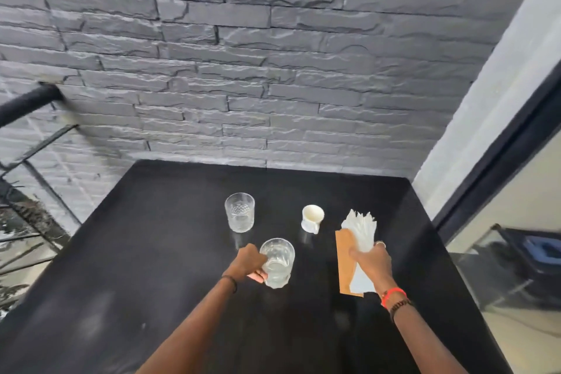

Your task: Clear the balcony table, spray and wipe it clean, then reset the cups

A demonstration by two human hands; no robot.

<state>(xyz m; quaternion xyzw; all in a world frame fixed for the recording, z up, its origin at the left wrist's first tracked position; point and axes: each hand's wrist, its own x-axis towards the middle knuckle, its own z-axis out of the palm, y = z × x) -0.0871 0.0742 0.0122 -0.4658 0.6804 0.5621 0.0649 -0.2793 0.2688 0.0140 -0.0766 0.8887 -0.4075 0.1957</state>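
A black table (151, 252) stands against a grey stone wall. My left hand (250, 263) grips a clear glass (277, 263) near the table's middle; whether it rests on the top or is lifted I cannot tell. A second clear glass (239, 215) stands farther back. To its right sits a small white cup (312, 217). My right hand (372, 261) holds a bunch of white napkins (361, 231) together with a brown wooden holder (344, 261) at the table's right side.
The stone wall (243, 70) runs along the table's far edge. A black metal railing (27, 136) with plants behind it is at the left. A dark-framed glass door (501, 237) is close on the right.
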